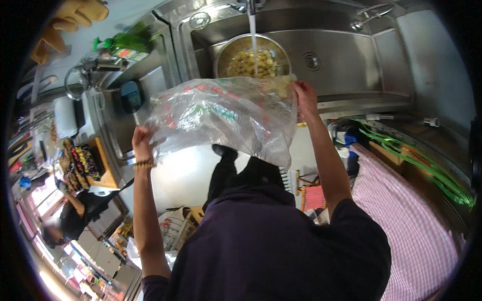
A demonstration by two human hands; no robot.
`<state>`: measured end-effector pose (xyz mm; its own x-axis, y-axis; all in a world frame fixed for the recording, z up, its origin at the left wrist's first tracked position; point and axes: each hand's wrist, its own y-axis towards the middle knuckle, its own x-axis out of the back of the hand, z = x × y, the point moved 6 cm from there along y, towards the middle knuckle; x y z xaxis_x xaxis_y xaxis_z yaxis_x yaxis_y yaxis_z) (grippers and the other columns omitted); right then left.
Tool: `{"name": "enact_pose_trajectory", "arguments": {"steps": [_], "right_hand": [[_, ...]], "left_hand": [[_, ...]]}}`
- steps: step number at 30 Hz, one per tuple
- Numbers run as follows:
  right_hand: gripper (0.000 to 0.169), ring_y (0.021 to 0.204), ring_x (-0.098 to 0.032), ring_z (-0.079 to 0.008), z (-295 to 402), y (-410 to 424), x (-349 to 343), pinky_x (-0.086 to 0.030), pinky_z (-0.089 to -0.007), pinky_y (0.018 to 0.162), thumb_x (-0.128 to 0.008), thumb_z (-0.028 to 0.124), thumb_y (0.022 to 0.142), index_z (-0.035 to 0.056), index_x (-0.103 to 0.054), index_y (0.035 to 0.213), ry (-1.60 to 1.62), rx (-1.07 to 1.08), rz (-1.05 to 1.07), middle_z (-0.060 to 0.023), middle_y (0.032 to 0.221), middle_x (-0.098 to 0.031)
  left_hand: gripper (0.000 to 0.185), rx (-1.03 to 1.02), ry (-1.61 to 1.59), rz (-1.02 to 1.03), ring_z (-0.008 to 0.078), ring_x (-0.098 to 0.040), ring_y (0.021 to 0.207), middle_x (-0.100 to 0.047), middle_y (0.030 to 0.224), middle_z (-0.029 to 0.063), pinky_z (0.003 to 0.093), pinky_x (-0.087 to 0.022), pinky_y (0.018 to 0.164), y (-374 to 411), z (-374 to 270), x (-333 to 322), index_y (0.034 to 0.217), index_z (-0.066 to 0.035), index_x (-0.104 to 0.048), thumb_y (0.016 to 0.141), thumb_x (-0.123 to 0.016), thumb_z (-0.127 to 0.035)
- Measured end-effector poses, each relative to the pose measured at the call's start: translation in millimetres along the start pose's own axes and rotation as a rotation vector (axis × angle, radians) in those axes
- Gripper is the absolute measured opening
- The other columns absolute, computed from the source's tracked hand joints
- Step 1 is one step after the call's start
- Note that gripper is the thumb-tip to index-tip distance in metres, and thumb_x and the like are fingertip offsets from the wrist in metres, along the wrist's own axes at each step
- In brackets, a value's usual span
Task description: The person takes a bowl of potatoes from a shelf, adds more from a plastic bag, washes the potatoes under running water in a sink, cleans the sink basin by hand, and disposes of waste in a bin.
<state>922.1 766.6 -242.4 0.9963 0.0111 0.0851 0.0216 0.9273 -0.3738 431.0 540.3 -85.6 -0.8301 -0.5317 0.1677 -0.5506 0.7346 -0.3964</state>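
A clear plastic bag (222,116) with red and green print is stretched between my hands. My left hand (143,141), with a beaded bracelet at the wrist, grips its left end. My right hand (305,98) holds the upper right corner, where some pale yellowish pieces show through the plastic. Just beyond the bag, a round metal bowl (285,52) sits in the stainless steel sink (346,56). Small yellow-brown chunks (243,62) lie in the bowl, and a stream of water (253,34) falls onto them from the tap. The bag hides the bowl's near edge.
A green pump bottle (130,47) stands left of the sink, near a second basin (113,116). Orange-tan gloves (77,15) are at upper left. A pink checked cloth (403,214) and green straps (418,161) lie right. Another person (71,214) works at far left.
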Motion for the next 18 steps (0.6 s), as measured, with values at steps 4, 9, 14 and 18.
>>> {"name": "enact_pose_trajectory", "arguments": {"steps": [4, 9, 14, 18], "right_hand": [[0.015, 0.066, -0.049, -0.0068, 117, -26, 64, -0.04, -0.0233, 0.059, -0.062, 0.016, 0.087, 0.0009, -0.061, 0.088, -0.001, 0.312, -0.094, 0.0004, 0.076, -0.058], [0.009, 0.051, -0.042, -0.0036, 195, -52, 101, -0.033, -0.0196, 0.045, -0.062, 0.013, 0.087, 0.0045, -0.059, 0.088, -0.154, 0.239, -0.177, 0.0042, 0.064, -0.049], [0.009, 0.043, -0.038, -0.0037, 255, -76, 106, -0.029, -0.0218, 0.037, -0.059, 0.014, 0.088, 0.0053, -0.055, 0.089, -0.235, 0.361, -0.227, 0.0036, 0.056, -0.046], [0.005, 0.042, -0.037, -0.003, 290, -92, 96, -0.028, -0.02, 0.036, -0.058, 0.01, 0.086, 0.0064, -0.056, 0.087, -0.17, 0.387, -0.262, 0.0036, 0.057, -0.047]], "left_hand": [[0.01, 0.234, -0.182, 0.004, 0.0116, -0.052, 0.075, -0.054, 0.082, -0.0025, 0.0261, -0.044, 0.06, 55, 85, -78, 0.094, -0.013, -0.054, 0.086, -0.054, -0.008], [0.019, 0.151, 0.52, 0.12, 0.0228, -0.062, 0.072, -0.064, 0.085, 0.0105, 0.0335, -0.049, 0.061, 89, 135, -175, 0.099, -0.005, -0.058, 0.08, -0.056, -0.008], [0.024, 0.029, 0.734, 0.135, 0.0299, -0.064, 0.085, -0.066, 0.091, 0.0141, 0.0375, -0.05, 0.074, 77, 149, -209, 0.098, -0.006, -0.06, 0.075, -0.063, -0.012], [0.029, 0.112, 0.544, 0.198, 0.0312, -0.062, 0.093, -0.066, 0.096, 0.0151, 0.0383, -0.049, 0.079, 66, 169, -211, 0.102, -0.007, -0.061, 0.074, -0.065, -0.014]]}}
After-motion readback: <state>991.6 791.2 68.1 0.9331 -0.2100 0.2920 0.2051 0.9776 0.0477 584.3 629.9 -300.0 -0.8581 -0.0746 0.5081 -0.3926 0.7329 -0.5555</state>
